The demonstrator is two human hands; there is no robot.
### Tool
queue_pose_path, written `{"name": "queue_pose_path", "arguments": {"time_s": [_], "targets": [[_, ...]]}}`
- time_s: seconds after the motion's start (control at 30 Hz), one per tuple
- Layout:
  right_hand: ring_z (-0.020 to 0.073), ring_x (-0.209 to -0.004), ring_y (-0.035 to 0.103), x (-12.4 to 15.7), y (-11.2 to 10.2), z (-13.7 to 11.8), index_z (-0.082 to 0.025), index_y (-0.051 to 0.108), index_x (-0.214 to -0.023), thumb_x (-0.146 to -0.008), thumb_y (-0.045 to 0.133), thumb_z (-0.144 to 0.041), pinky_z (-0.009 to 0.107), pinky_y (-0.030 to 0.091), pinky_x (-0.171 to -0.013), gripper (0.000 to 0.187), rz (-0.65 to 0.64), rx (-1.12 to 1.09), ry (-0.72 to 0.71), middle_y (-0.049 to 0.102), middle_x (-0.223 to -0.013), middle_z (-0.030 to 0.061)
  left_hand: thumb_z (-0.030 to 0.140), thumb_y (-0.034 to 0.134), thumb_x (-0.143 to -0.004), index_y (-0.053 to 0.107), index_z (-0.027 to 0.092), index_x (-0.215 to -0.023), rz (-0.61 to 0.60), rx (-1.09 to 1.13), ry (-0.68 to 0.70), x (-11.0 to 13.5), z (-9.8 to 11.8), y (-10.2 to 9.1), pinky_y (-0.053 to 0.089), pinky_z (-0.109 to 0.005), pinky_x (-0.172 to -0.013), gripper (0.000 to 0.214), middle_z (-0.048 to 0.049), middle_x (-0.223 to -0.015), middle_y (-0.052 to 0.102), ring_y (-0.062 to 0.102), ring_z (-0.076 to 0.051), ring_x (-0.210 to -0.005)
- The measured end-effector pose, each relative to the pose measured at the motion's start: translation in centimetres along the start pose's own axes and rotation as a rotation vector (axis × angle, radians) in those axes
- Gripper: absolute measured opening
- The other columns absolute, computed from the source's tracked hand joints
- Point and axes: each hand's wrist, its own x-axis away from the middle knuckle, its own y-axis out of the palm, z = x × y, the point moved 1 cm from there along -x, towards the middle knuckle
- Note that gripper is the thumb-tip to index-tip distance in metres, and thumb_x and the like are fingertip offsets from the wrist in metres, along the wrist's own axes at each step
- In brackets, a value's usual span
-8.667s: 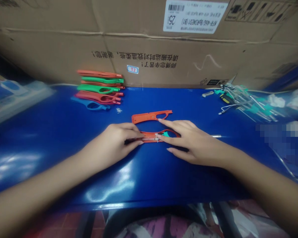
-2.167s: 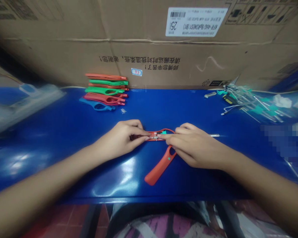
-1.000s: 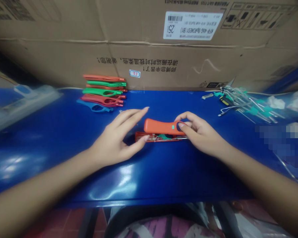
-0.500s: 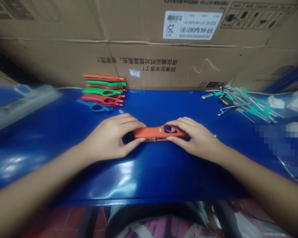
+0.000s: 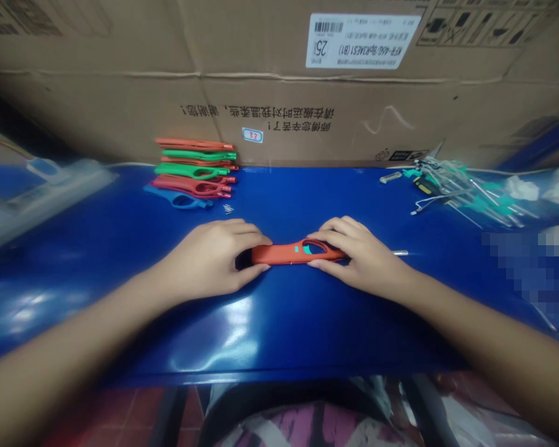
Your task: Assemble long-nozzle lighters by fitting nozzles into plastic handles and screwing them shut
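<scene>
Landmark: I place everything against the cardboard box [image 5: 121, 93], which stands along the far edge of the blue table [image 5: 279, 323].
White label: the white label [image 5: 361, 40] is stuck on the box upper right and sits upside down. I read a barcode, a large "25" and a code close to "KFR-46G/BpR3AES1 (B1)". The smaller lines are too fine for me.
Printed line: one row of black Chinese characters runs across the box face, also upside down.
Sticker: the small sticker [image 5: 252, 135] sits just under that row and carries a red handwritten number. The first digit looks like 3; I cannot tell the second.
Orange casing: the orange casing [image 5: 284, 254] lies flat on the table in front of the box, well apart from it, roughly below the sticker.
Axis: its long axis runs left to right, parallel to the box face. The end with the loop opening points right and the solid rounded end points left. A teal button [image 5: 297, 249] shows beside the loop.
Left hand: my left hand [image 5: 214, 257] is curled narrow, fingers over the casing's left end and thumb on its near edge.
Right hand: my right hand [image 5: 358, 254] pinches the loop end, fingers on top and thumb along the near side.
Stack: the stack of coloured casings [image 5: 193, 171], orange, green, red and blue, rests against the foot of the box, left of the sticker.
Rods: the bundle of metal rods [image 5: 456, 189] with teal parts lies near the box's right end.
</scene>
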Motion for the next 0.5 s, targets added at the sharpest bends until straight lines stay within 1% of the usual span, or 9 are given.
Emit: {"name": "queue_pose_path", "arguments": {"time_s": [0.3,0.5], "targets": [[0.0248,-0.1,0.055,0.14,0.04,0.07,-0.019,0.066,-0.122,-0.093,0.066,-0.039,0.044,0.046,-0.092,0.035,0.011,0.007,-0.012,0.062,-0.113,0.0095,0.035,0.062,-0.09,0.069,0.022,-0.11,-0.006,-0.006,0.007,0.05,-0.09,0.16,0.052,-0.035,-0.081,0.025,-0.0023,-0.11,0.071,0.067,-0.022,-0.097],[0.0248,-0.1,0.055,0.14,0.07,0.15,-0.018,0.066,-0.124,-0.092,0.067,-0.036,0.045,0.046,-0.092,0.037,0.006,0.018,-0.013,0.062,-0.112,0.0094,0.038,0.06,-0.093,0.07,0.022,-0.111,0.001,0.006,0.015,0.11,-0.11,0.25,0.052,-0.033,-0.08,0.026,-0.0034,-0.112,0.072,0.067,-0.022,-0.098]]}}
